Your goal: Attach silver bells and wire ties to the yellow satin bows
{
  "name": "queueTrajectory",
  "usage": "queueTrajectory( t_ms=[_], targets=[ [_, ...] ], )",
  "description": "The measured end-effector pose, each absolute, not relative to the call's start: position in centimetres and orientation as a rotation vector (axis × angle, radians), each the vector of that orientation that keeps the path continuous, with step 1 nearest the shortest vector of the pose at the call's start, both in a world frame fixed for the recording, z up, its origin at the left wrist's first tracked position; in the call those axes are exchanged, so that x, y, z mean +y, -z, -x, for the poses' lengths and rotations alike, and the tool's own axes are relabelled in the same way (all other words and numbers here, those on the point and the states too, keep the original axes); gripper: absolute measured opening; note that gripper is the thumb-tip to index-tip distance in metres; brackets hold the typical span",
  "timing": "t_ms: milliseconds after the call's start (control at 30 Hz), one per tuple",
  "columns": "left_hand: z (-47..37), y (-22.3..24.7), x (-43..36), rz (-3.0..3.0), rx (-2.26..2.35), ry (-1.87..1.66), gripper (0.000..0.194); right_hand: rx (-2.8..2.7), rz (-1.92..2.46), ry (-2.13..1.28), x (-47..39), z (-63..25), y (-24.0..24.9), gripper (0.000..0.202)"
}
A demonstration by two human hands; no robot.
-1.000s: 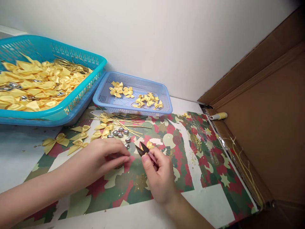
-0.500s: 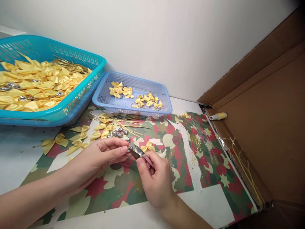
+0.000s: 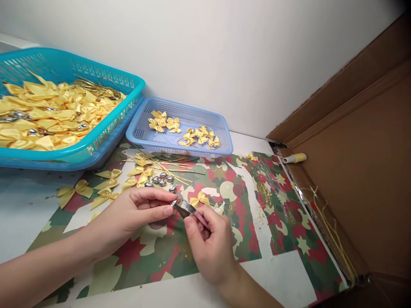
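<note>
Between its thumb and fingertips, my left hand (image 3: 141, 209) pinches a small shiny silver bead (image 3: 174, 203). My right hand (image 3: 210, 239) grips a tweezer-like metal tool (image 3: 189, 208) with a pinkish handle, its tips against or very near the bead. Just beyond my left fingertips lies a cluster of several silver beads (image 3: 162, 179). Loose yellow ribbon bows (image 3: 107, 196) lie left of them, and another yellow bow (image 3: 199, 199) sits behind the tool. Thin gold cords (image 3: 170, 164) spread behind the beads.
A turquoise basket (image 3: 105, 134) heaped with yellow bows, gold cords and silver pieces stands at left. Beside it a smaller blue basket (image 3: 180, 150) holds several bows. The patterned sheet (image 3: 231, 188) covers the table. A cardboard wall (image 3: 353, 141) bounds the right, near a yellow-white tube (image 3: 294, 158).
The silver bead has turned slightly in my left fingertips, and the tool's tips have shifted a little lower against it. My hands otherwise stay nearly in place.
</note>
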State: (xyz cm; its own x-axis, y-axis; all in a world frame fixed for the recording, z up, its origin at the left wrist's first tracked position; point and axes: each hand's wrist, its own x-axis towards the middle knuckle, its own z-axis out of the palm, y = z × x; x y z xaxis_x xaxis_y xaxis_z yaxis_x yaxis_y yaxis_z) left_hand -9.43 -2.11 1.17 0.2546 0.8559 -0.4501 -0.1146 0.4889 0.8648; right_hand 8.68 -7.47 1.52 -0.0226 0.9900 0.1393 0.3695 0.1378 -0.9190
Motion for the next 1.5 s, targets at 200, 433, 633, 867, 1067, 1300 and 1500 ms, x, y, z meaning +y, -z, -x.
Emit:
queueTrajectory(
  t_ms=[200,433,633,867,1067,1300,1500],
  targets=[
    [9.4,-1.7,-2.2,-0.987,1.075,-0.813,0.021,-1.528,1.346,-0.922,-7.6,-8.7,-1.7,0.034],
    [9.9,-1.5,-2.1,-0.965,0.995,-0.726,0.018,-1.572,1.345,-0.85,-7.7,-8.7,-1.8,0.035],
    [10.0,-1.2,-2.0,-0.902,1.033,-0.755,0.023,-1.642,1.391,-0.704,-7.5,-9.3,-1.6,0.028],
    [9.8,-1.6,-2.3,-1.004,1.116,-0.888,0.022,-1.395,1.381,-0.957,-7.0,-9.6,-2.3,0.035],
    [9.4,-1.8,-2.6,-1.161,1.023,-0.854,0.013,-1.185,1.228,-1.228,-7.1,-8.7,-2.0,0.016],
    [9.4,-1.0,-2.7,-1.131,0.999,-0.801,0.016,-1.327,1.285,-1.187,-7.2,-9.6,-1.8,0.029],
    [9.3,-1.3,-3.1,-1.178,1.016,-0.842,0.019,-1.38,1.402,-0.986,-7.2,-9.3,-2.0,0.039]
  ],
)
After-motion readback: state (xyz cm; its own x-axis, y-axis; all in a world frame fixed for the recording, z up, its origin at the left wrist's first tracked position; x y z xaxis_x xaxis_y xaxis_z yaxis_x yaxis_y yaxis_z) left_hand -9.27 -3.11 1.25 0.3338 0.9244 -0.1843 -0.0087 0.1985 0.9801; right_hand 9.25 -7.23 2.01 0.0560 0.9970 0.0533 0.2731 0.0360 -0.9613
